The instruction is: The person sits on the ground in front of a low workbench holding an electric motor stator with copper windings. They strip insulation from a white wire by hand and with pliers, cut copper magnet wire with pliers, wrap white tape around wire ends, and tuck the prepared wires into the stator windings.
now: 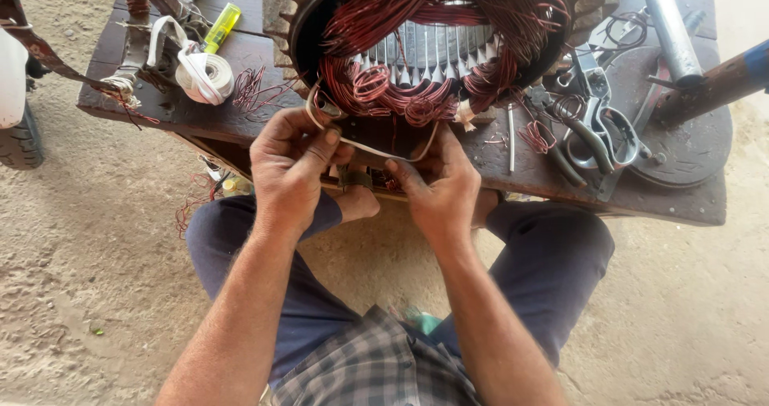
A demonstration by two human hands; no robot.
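Observation:
A round motor stator full of reddish copper wire coils stands on a low dark wooden bench in front of me. A thin pale strip curves along the stator's near rim. My left hand pinches one end of this strip at the lower left of the rim. My right hand holds the strip's other part just below the coils, fingers closed on it. Both hands rest at the bench's near edge, above my knees.
A roll of white tape and a yellow lighter lie on the bench's left. Metal shears, loose copper wire scraps, a grey metal tube and a round dark plate lie on the right. Sandy ground surrounds the bench.

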